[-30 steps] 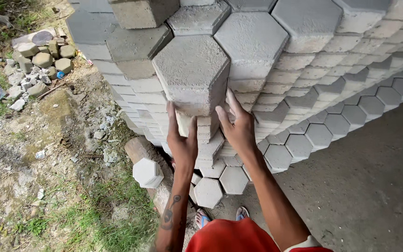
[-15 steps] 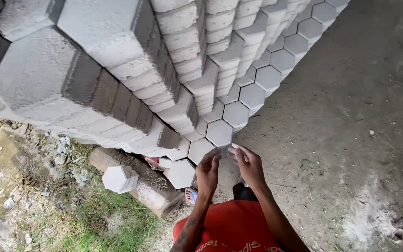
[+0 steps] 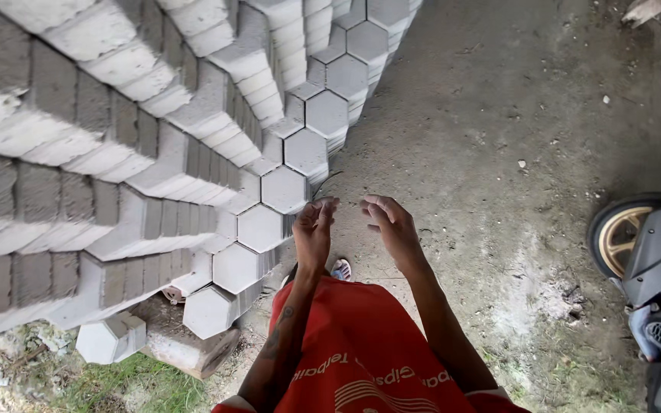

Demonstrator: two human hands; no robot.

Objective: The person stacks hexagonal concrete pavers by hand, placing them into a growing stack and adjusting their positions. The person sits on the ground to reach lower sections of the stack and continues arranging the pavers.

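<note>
A second ago both hands were pressed against a hexagonal paving block at the top of the stack, held at head height. Now they are off it: the block sits with the others and the hands have dropped in front of the person's waist, holding nothing. The view has also tipped downward, toward the concrete floor [image 3: 499, 115]. So the placing of that block looks finished, judging by the bare hands.

The left hand [image 3: 315, 229] is raised with the palm turned inward and the fingers [image 3: 326, 206] loosely curled, their tips close together but pinching nothing. The right hand [image 3: 389, 222] faces it from just beside, palm down, fingers bent and slightly spread. The two hands are near each other but apart. Both forearms run up from the red shirt [image 3: 361, 352] at the near edge.

The stack of grey hexagonal paving blocks [image 3: 193, 130] fills the left and far side, stepping down to its lowest block [image 3: 208, 310] near the person's feet. A loose block [image 3: 109, 339] lies on the ground at the near left. A motorbike wheel [image 3: 644, 237] shows at the right edge.
</note>
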